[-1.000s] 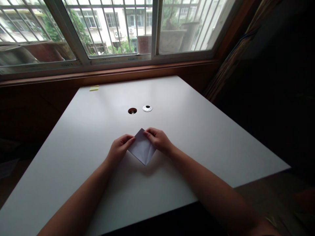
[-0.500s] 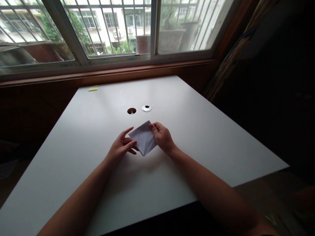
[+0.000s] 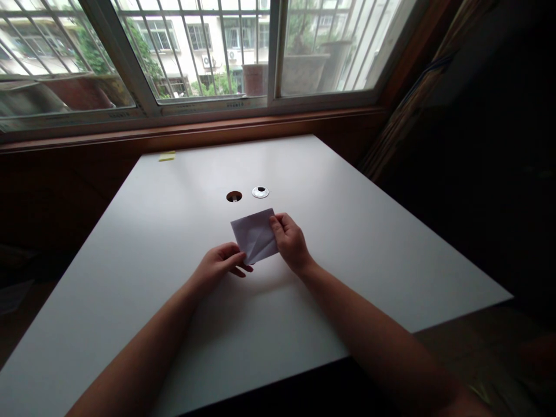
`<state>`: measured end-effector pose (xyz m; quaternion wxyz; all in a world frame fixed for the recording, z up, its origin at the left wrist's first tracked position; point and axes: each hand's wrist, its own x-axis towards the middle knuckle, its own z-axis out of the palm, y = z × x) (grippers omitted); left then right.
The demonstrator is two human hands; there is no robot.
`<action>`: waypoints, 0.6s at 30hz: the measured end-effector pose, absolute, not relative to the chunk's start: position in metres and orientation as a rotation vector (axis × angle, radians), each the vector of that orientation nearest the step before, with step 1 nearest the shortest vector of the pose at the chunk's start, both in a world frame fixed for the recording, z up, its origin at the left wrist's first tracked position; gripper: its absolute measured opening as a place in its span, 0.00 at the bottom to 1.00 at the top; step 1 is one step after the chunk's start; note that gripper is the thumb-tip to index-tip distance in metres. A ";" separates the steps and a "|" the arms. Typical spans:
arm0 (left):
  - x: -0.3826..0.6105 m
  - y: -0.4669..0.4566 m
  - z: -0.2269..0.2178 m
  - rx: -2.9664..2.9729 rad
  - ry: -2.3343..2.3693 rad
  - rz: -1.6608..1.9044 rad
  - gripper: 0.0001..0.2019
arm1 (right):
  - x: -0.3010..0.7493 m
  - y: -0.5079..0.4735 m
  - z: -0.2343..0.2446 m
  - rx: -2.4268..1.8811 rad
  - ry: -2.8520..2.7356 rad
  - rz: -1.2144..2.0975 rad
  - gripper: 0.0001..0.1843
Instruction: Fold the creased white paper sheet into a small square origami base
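Note:
A folded sheet of white paper (image 3: 255, 234), roughly square and marked with slanting creases, is held up above the white table (image 3: 182, 208). My right hand (image 3: 291, 240) pinches its right edge, thumb on the near face and the other fingers behind. At the lower left corner, my left hand (image 3: 223, 260) has the paper between thumb and fingers; some of these fingertips stick out below it. The far side of the paper is hidden from me.
Beyond the paper, the tabletop has a round cable hole (image 3: 234, 197) and, beside it, a round grommet cover (image 3: 260, 192). A yellow sticky strip (image 3: 167, 156) lies at the far left edge. A barred window (image 3: 208, 52) rises behind the table.
The paper has turned from a diamond pose to a more level square and risen slightly. My left hand's raised index finger has come down, and the hand now grips the lower left corner.

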<state>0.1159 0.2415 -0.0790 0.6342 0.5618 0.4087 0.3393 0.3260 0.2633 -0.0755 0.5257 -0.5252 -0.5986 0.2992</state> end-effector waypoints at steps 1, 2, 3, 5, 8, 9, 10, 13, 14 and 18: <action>0.116 0.242 -0.080 1.264 0.945 0.806 0.14 | 0.326 0.263 -0.076 -1.237 -1.417 0.745 0.17; 0.116 0.243 -0.082 1.246 0.954 0.837 0.14 | 0.325 0.263 -0.076 -1.215 -1.402 0.777 0.16; 0.115 0.244 -0.083 1.229 0.963 0.867 0.14 | 0.325 0.263 -0.076 -1.192 -1.385 0.806 0.15; 0.114 0.246 -0.086 1.207 0.975 0.935 0.14 | 0.324 0.263 -0.077 -1.143 -1.355 0.853 0.13; 0.113 0.249 -0.088 1.203 1.009 1.055 0.15 | 0.323 0.264 -0.079 -1.066 -1.329 0.910 0.20; 0.113 0.250 -0.089 1.210 1.027 1.092 0.15 | 0.323 0.265 -0.079 -1.049 -1.328 0.921 0.23; 0.112 0.251 -0.089 1.219 1.047 1.127 0.17 | 0.323 0.265 -0.080 -1.041 -1.331 0.929 0.27; 0.110 0.252 -0.089 1.262 1.092 1.197 0.20 | 0.323 0.265 -0.080 -1.057 -1.370 0.941 0.30; 0.109 0.253 -0.088 1.276 1.102 1.219 0.21 | 0.323 0.265 -0.080 -1.063 -1.395 0.956 0.29; 0.105 0.253 -0.087 1.287 1.146 1.326 0.21 | 0.322 0.264 -0.081 -1.087 -1.494 1.026 0.24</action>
